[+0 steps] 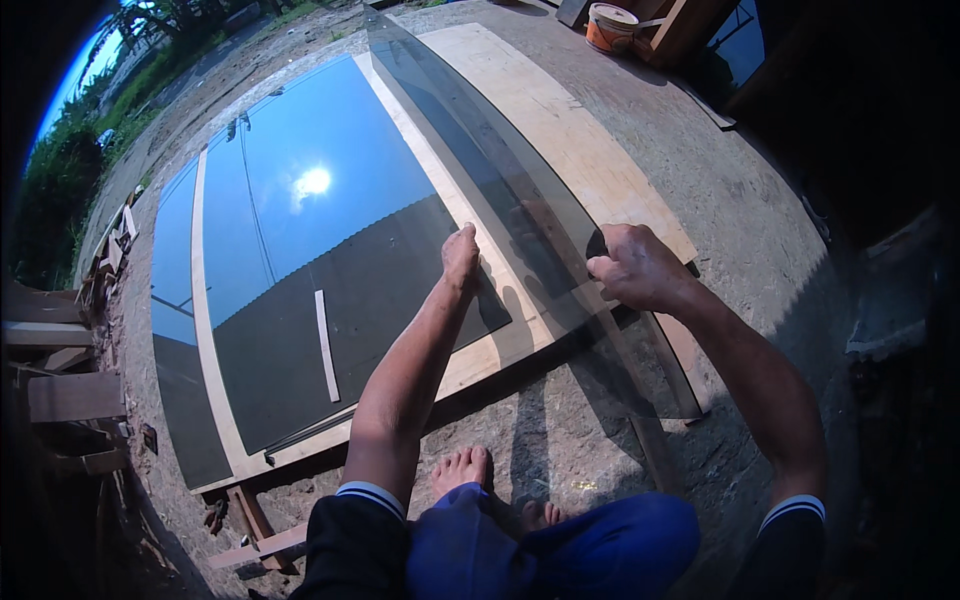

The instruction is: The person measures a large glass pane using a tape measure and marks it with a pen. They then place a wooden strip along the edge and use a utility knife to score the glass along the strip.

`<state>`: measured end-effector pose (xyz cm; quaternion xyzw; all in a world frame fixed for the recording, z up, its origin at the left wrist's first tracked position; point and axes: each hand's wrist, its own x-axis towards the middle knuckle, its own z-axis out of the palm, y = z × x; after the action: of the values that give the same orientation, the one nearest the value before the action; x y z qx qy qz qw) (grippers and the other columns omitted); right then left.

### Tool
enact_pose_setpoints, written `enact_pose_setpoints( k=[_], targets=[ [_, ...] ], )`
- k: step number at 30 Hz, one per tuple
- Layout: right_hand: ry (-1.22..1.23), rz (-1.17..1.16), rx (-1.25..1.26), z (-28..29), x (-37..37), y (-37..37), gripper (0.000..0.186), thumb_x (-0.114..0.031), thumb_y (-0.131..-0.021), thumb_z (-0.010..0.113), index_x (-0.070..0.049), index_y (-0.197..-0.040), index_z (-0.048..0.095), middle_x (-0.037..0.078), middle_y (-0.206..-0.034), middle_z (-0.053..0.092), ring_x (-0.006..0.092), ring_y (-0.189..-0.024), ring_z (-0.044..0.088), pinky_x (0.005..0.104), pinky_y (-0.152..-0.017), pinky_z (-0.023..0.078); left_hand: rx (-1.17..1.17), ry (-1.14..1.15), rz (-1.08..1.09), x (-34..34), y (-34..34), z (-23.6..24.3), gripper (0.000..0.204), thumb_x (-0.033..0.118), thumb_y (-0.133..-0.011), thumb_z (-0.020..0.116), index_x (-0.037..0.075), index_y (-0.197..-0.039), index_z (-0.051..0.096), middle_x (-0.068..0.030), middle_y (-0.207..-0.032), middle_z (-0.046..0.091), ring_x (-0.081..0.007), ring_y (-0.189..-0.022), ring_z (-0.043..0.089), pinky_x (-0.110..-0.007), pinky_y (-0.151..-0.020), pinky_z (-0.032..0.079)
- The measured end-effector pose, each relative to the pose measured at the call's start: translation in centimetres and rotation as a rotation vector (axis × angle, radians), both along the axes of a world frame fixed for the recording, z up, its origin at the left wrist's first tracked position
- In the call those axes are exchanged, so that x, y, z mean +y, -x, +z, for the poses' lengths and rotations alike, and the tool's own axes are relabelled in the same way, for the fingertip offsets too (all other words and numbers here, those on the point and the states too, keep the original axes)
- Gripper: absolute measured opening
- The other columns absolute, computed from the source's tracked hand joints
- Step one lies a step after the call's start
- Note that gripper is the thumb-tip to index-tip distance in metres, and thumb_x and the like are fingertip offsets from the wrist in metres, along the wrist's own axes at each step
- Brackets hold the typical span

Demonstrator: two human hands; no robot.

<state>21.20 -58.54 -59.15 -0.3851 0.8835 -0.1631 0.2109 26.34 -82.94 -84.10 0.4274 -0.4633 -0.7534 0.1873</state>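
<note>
A long strip of tinted see-through glass point(540, 215) stands tilted in front of me, running from the far side down toward my feet. Closed around its right edge is my right hand point(640, 268), fingers curled with the thumb on the near face. My left hand point(461, 258) is closed too, thumb uppermost, at the strip's left side; its fingertips are partly hidden. Below and left lies a large dark glass sheet point(390, 255), mirroring sky and sun. It rests on a pale plywood board point(203, 300), bare wood showing as bands between panes.
A narrow pale strip point(326, 345) lies on the large sheet. Beyond the tilted glass is bare plywood point(560, 120). Wood offcuts point(75, 397) are heaped at the left, pliers point(216, 516) lie near front left, and an orange-white bucket point(611, 28) stands far right. My bare foot point(462, 470) is close to the board.
</note>
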Motion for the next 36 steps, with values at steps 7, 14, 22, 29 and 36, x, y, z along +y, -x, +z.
enact_pose_setpoints(
  k=[7, 14, 22, 29, 36],
  targets=[
    [-0.146, -0.023, 0.049, 5.4, -1.2, 0.7, 0.023, -0.016, -0.09, 0.058, 0.006, -0.091, 0.06, 0.021, -0.078, 0.065, 0.032, -0.075, 0.068, 0.047, -0.074, 0.055, 0.096, -0.273, 0.149, -4.4, 6.6, -1.2, 0.044, 0.043, -0.098, 0.066, 0.006, -0.118, 0.054, -0.0069, -0.098, 0.051, -0.0173, -0.077, 0.051, -0.03, -0.058, 0.045],
    [-0.148, 0.002, 0.042, 9.0, -2.0, 0.9, 0.023, -0.017, -0.092, 0.058, 0.005, -0.088, 0.059, 0.018, -0.073, 0.062, 0.0282, -0.068, 0.065, 0.0465, -0.07, 0.054, 0.178, -0.504, 0.363, -8.4, 14.4, -2.7, 0.049, 0.057, -0.099, 0.059, 0.011, -0.087, 0.048, -0.0008, -0.062, 0.04, -0.0162, -0.05, 0.047, -0.031, -0.042, 0.038],
    [-0.056, 0.047, 0.077, 7.6, -1.8, 0.5, 0.018, -0.014, -0.092, 0.059, 0.003, -0.086, 0.057, 0.015, -0.059, 0.058, 0.0272, -0.055, 0.063, 0.041, -0.057, 0.049, 0.402, -0.661, 0.103, -13.0, 17.0, -5.1, 0.065, 0.06, -0.104, 0.04, -0.003, -0.097, 0.053, -0.0145, -0.078, 0.061, -0.0267, -0.062, 0.06, -0.039, -0.052, 0.056],
    [-0.044, 0.041, 0.074, 5.8, -0.6, -0.8, 0.016, -0.009, -0.094, 0.061, 0.004, -0.087, 0.053, 0.017, -0.053, 0.052, 0.0323, -0.051, 0.064, 0.0419, -0.05, 0.047, 0.374, -0.636, 0.057, -12.3, 19.3, -5.7, 0.058, 0.043, -0.108, 0.025, -0.005, -0.126, 0.051, -0.0236, -0.121, 0.064, -0.0389, -0.104, 0.07, -0.053, -0.087, 0.062],
    [-0.021, 0.006, -0.056, 8.3, 6.0, -3.4, 0.016, -0.008, -0.093, 0.063, 0.005, -0.1, 0.056, 0.019, -0.061, 0.06, 0.0365, -0.055, 0.067, 0.0434, -0.049, 0.051, 0.138, -0.361, 0.407, -4.3, 13.8, 2.9, 0.056, 0.053, -0.105, 0.035, 0.004, -0.114, 0.059, -0.0138, -0.103, 0.065, -0.0292, -0.085, 0.067, -0.043, -0.07, 0.059]
  ],
)
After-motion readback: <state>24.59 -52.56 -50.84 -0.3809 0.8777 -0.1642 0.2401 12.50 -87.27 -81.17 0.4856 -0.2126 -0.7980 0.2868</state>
